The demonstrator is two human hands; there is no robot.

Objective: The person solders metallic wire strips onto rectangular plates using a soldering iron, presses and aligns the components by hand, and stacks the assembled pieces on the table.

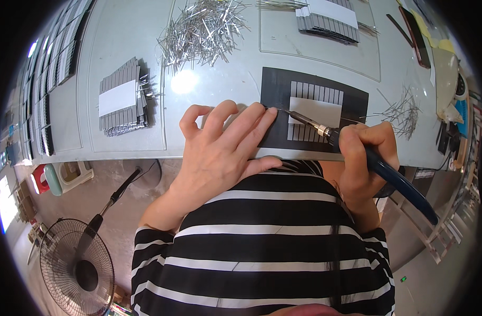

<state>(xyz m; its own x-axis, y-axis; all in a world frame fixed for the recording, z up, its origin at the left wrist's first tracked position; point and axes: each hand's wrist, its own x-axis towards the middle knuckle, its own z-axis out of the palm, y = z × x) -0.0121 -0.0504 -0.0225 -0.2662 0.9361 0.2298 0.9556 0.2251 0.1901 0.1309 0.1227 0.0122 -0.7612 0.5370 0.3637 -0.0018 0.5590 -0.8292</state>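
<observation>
Right hand (365, 152) is wrapped tight around a blue-handled craft knife (380, 168), its blade tip reaching out just past the left fingertips. Left hand (225, 142) lies flat with fingers spread, holding nothing, pinning the near left edge of the black mat (275, 89). On that mat, just beyond the blade, sits 1 set of grey strips (316, 90) under a white band. Looks like a trimming step; the blade needs a steady, straight draw. Further out left, a banded stack of strips (122, 100); beyond both hands, a heap of metal pins (201, 31).
</observation>
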